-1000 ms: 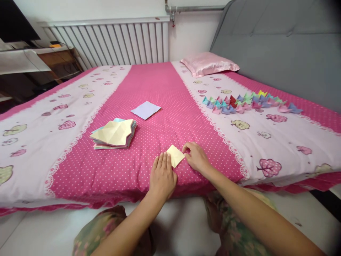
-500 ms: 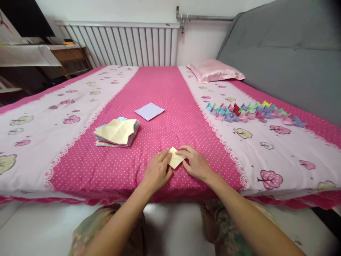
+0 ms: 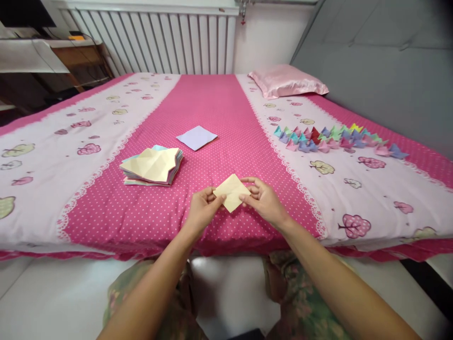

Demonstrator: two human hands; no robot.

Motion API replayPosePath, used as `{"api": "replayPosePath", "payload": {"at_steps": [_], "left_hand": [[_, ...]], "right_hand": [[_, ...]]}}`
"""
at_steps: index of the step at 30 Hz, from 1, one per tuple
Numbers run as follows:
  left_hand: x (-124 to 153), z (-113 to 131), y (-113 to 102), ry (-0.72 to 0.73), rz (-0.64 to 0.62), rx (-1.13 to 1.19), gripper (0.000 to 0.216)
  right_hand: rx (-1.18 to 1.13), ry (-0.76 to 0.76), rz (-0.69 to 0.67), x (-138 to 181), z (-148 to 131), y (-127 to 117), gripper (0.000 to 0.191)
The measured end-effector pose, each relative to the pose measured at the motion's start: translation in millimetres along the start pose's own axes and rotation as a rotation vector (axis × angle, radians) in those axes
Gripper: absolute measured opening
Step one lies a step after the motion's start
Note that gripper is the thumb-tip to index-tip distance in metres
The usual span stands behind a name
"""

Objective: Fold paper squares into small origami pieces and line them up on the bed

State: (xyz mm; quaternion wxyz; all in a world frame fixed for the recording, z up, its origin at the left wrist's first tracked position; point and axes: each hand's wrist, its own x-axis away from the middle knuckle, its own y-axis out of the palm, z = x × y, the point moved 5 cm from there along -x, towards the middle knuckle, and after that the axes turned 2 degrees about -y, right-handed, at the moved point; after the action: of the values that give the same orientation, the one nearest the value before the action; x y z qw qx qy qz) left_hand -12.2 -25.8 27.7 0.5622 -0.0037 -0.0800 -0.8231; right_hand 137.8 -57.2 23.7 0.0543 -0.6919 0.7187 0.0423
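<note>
Trousers: patterned legs [image 3: 307,300] at the near edge, below the bed.
Left hand [image 3: 202,208]: narrow pinch on the left corner of the yellow paper, thumb on the face, fingers mostly behind.
Right hand [image 3: 264,202]: narrow pinch on the right corner, thumb on the face, fingers behind.
Yellow paper [image 3: 232,191]: between the 2 hands, near the front edge of the bed, diamond-wise, tilted toward the camera; seems lifted off the bedspread [image 3: 215,106], contact hidden.
Yellow paper progress: folded down to a small square, looks partway; lacks the raised points of the finished-looking shapes, so more folds probably left. Exact layers can't be told.
Stack [image 3: 152,165]: creased sheets, left of the hands, top 1 pale yellow; opened out, not folded up, so likely the bulk of what's left. Count unclear.
Lilac sheet [image 3: 197,137]: 1, flat on the bedspread, alone, beyond the stack and just to its right; not folded into a shape.
Folded shapes [image 3: 314,136]: many, mixed colors, bunched in rows at right; look done. Too crowded to count.
Pillow [image 3: 288,82]: pink, far right, beyond the shapes.
Radiator [image 3: 177,42]: white, back wall.
</note>
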Motion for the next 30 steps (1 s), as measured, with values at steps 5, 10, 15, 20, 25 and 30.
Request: {"api": "replayPosePath", "payload": {"at_steps": [5, 10, 15, 20, 25, 30], "left_hand": [[-2.9, -10.4, -0.2, -0.102, 0.059, 0.041, 0.032], [-2.3, -10.4, 2.3, -0.134, 0.042, 0.056, 0.030], [-0.7, -9.5, 3.1, -0.124, 0.029, 0.063, 0.028], [-0.1, -9.0, 1.8, -0.126, 0.039, 0.069, 0.031], [0.9, -7.9, 1.3, -0.145, 0.043, 0.077, 0.034], [1.7, -8.8, 1.2, -0.137, 0.027, 0.081, 0.029]], "right_hand": [[0.105, -0.061, 0.025, 0.4, -3.2, -2.3, 0.051], [0.190, -0.094, 0.029, -0.9, -1.5, -3.3, 0.045], [0.210, -0.119, 0.035, -0.3, -1.3, -3.0, 0.048], [0.247, -0.145, 0.038, 0.9, -2.3, -2.6, 0.046], [0.323, -0.121, 0.056, 1.7, -1.0, -3.2, 0.053], [0.418, -0.145, 0.048, 2.9, -8.0, -1.9, 0.050]]}}
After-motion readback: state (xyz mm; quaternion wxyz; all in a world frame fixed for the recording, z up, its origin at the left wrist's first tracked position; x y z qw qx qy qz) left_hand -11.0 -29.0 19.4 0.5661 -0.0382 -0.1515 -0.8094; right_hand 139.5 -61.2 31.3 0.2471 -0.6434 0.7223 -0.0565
